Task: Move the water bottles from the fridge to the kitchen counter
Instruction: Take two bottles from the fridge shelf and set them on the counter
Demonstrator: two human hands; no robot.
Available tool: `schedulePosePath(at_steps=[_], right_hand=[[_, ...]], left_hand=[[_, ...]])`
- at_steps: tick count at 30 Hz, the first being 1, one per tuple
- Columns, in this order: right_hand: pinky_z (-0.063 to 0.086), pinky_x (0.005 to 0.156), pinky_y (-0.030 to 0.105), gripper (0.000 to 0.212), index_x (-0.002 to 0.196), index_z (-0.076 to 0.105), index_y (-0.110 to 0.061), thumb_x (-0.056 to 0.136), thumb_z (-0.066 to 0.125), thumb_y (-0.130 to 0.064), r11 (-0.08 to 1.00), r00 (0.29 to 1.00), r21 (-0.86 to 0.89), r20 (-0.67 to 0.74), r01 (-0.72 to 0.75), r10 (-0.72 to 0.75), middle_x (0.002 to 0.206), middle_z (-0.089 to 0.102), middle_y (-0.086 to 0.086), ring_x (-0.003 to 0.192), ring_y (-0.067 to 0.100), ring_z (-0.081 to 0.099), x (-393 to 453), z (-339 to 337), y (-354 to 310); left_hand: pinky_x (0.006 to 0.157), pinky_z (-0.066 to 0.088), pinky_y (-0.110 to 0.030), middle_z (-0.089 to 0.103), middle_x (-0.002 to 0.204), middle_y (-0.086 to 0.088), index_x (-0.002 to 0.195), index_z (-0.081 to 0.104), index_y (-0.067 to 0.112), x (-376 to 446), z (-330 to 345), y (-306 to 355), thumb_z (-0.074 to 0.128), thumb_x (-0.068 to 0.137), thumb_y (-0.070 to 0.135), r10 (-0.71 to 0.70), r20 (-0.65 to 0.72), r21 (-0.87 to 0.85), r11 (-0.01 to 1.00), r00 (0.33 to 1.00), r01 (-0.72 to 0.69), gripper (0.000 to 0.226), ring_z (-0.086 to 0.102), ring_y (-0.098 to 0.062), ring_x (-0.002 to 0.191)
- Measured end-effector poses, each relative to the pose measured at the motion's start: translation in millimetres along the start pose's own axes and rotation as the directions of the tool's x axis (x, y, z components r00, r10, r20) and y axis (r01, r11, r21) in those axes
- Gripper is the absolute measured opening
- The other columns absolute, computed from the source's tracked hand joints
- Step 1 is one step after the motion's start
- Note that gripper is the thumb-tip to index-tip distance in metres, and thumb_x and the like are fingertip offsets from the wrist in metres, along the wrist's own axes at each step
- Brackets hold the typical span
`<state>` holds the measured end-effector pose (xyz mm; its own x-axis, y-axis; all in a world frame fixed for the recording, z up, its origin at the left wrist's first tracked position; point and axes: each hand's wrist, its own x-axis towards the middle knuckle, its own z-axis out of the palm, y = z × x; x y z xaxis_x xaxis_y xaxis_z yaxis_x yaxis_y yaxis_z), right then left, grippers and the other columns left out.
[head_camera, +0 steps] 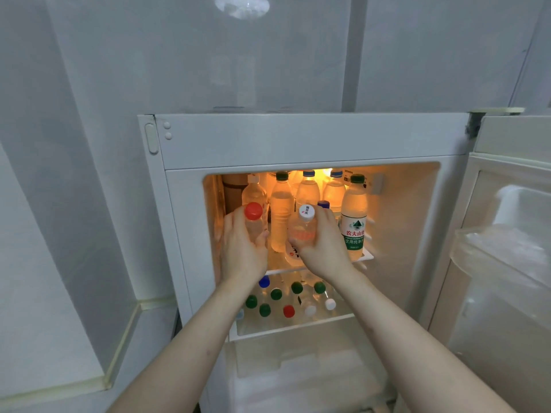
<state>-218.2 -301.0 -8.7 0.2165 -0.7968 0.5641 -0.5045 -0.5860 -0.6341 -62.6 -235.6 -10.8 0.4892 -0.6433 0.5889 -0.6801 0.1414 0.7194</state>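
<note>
Red-capped bottle (254, 222) sits clamped in your left hand (243, 248); your right hand (323, 245) is closed around the white-capped bottle (302, 231), both at the upper shelf (365, 257) front inside the fridge (298, 141). Draw both straight back toward six o'clock, keeping them upright, and mind the tall green-capped bottle (354, 216) at three o'clock of your right hand, likely to tip if brushed.

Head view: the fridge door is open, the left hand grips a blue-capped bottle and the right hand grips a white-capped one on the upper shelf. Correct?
Not quite. In the head view the bottle in the left hand has a red cap: it is the red-capped bottle, not a blue-capped one. The rest holds: the right hand grips the white-capped bottle, at the upper shelf, fridge door open.
</note>
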Motion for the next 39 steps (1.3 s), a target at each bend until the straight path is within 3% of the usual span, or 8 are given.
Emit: schedulePosePath(at_steps=[3,8,12,17,25,29,34,39], right_hand=[[0.05,0.104,0.037,0.066,0.135,0.053,-0.024,0.08,0.088,-0.021,0.998,0.999,0.061,-0.044,-0.004,0.007,0.132,0.056,-0.003,0.124,0.017,0.054,-22,-5,-6],[0.045,0.091,0.012,0.055,0.132,0.059,-0.031,0.084,0.085,-0.023,0.962,0.992,0.272,-0.106,-0.037,0.068,0.119,0.063,-0.025,0.109,-0.012,0.058,-65,-22,-27],[0.055,0.094,0.025,0.053,0.126,0.062,-0.036,0.081,0.087,-0.021,0.945,0.996,0.323,-0.05,-0.055,0.076,0.116,0.069,-0.024,0.112,-0.002,0.064,-106,-33,-40],[0.056,0.095,0.025,0.055,0.126,0.064,-0.038,0.082,0.086,-0.014,0.937,0.991,0.324,0.073,-0.128,0.11,0.116,0.072,-0.023,0.111,0.0,0.067,-159,-43,-50],[0.052,0.088,0.01,0.066,0.127,0.063,-0.043,0.076,0.09,-0.011,0.95,0.952,0.223,0.26,-0.22,0.16,0.112,0.072,-0.026,0.105,-0.003,0.069,-216,-32,-50],[0.052,0.085,0.009,0.063,0.121,0.063,-0.045,0.075,0.091,-0.013,0.954,0.92,0.196,0.365,-0.228,0.145,0.107,0.072,-0.027,0.101,-0.003,0.069,-228,-13,-56],[0.055,0.092,0.02,0.064,0.126,0.061,-0.045,0.073,0.092,-0.026,0.959,0.861,0.188,0.5,-0.211,0.091,0.113,0.071,-0.025,0.106,-0.002,0.067,-227,16,-66],[0.045,0.076,-0.001,0.056,0.109,0.057,-0.056,0.076,0.091,-0.027,0.961,0.792,0.248,0.609,-0.122,-0.057,0.107,0.061,-0.043,0.104,-0.017,0.059,-224,41,-85]], left_hand=[[0.112,0.046,-0.043,0.048,0.144,0.011,0.143,0.046,0.028,-16,-13,0,0.076,0.092,0.024,0.054,0.003,-0.027,0.998,0.999,-0.054,0.059,0.048,-0.015,0.135],[0.11,0.047,-0.039,0.052,0.139,0.014,0.142,0.048,0.031,-48,-46,12,0.076,0.092,0.027,0.104,0.054,-0.13,0.987,0.993,-0.096,0.058,0.05,-0.007,0.13],[0.11,0.047,-0.041,0.058,0.136,0.018,0.138,0.051,0.04,-82,-79,14,0.077,0.091,0.023,0.109,0.172,-0.26,0.964,0.979,-0.062,0.056,0.053,-0.005,0.13],[0.1,0.055,-0.047,0.069,0.122,0.016,0.127,0.058,0.04,-124,-114,-6,0.08,0.088,0.021,-0.012,0.347,-0.275,0.955,0.938,0.114,0.048,0.065,-0.009,0.118],[0.103,0.054,-0.043,0.068,0.121,0.025,0.13,0.055,0.052,-182,-153,-34,0.08,0.088,0.019,-0.184,0.491,-0.169,0.939,0.852,0.3,0.059,0.066,-0.005,0.117],[0.101,0.055,-0.038,0.069,0.118,0.024,0.124,0.058,0.052,-206,-170,-46,0.08,0.088,0.019,-0.271,0.472,-0.131,0.919,0.839,0.371,0.053,0.066,-0.002,0.114],[0.096,0.056,-0.036,0.071,0.11,0.017,0.119,0.062,0.043,-230,-195,-61,0.081,0.087,0.017,-0.399,0.361,-0.052,0.894,0.843,0.446,0.045,0.067,-0.002,0.106],[0.101,0.055,-0.046,0.068,0.114,0.021,0.125,0.059,0.043,-260,-220,-64,0.083,0.085,0.026,-0.552,0.195,0.016,0.828,0.81,0.56,0.049,0.066,-0.009,0.11]])
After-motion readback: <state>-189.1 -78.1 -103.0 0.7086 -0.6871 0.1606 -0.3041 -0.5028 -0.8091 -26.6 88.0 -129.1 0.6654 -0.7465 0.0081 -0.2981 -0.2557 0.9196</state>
